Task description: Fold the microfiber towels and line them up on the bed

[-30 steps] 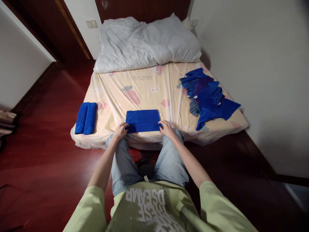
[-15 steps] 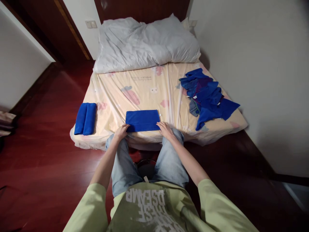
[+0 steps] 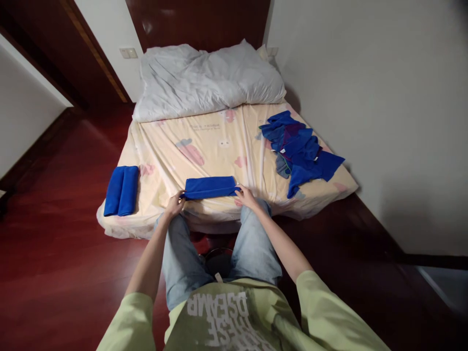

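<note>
A folded blue towel (image 3: 210, 185) lies at the bed's front edge, its near side turned up into a narrow band. My left hand (image 3: 175, 203) pinches the towel's near left corner. At the near right corner, my right hand (image 3: 245, 197) has its fingers closed on the cloth. Over on the left of the bed lie two blue rolled towels (image 3: 122, 190), side by side. To the right is a loose heap of blue cloths (image 3: 298, 151), some with purple or green edging and small white labels.
The bed (image 3: 164, 141) has a cream patterned sheet. A grey-white quilt (image 3: 212, 80) is heaped against the dark headboard (image 3: 197, 24). My knees touch the bed's front edge. A white wall (image 3: 365, 97) stands to the right, dark red floor (image 3: 54, 253) to the left.
The towel's near edge has been lifted and folded away from me, so the towel is now narrower. Both hands have gripped its near corners. The whole view has shifted slightly.
</note>
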### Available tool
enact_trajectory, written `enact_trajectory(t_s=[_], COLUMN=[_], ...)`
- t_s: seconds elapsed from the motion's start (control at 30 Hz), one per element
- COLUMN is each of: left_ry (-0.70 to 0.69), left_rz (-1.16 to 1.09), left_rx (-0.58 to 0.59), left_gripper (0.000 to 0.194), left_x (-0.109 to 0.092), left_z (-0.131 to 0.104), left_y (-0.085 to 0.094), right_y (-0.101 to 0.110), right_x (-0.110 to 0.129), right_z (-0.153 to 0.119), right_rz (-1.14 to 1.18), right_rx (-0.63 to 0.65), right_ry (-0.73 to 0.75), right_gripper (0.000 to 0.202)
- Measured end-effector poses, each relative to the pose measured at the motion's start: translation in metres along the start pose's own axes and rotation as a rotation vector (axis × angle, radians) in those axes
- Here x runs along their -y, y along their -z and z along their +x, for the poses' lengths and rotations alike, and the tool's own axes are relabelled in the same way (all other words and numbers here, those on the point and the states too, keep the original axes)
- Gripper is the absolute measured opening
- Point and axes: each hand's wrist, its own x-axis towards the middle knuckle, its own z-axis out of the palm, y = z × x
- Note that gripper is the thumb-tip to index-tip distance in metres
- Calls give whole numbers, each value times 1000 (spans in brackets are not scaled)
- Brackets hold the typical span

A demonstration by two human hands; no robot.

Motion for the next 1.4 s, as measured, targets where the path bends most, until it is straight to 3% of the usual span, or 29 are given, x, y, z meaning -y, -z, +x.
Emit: enact_trajectory(t_s=[0.13, 0.33, 0.7, 0.9, 1.2, 1.4], left_ry=[69, 157, 168, 130, 116, -97], left_rz=[-55, 103, 290, 314, 343, 384], left_rx=[-45, 21, 49, 44, 49, -9], left_gripper=[45, 30, 29, 29, 29, 36], left_x=[0, 0, 4, 7, 9, 4], left_z=[-1, 5, 11, 11, 13, 9], left_y=[2, -3, -8, -9, -13, -12], right_y=[2, -3, -8, -10, -6, -1], right_x=[-3, 0, -1, -1, 12, 27], right_z=[1, 0, 2, 0, -5, -13], right_rz=[42, -134, -207, -170, -284, -425], right_rx=[-1, 87, 78, 36, 80, 155], right_ry=[-22, -113, -200, -136, -121, 139], right_gripper=[34, 28, 27, 27, 40, 47])
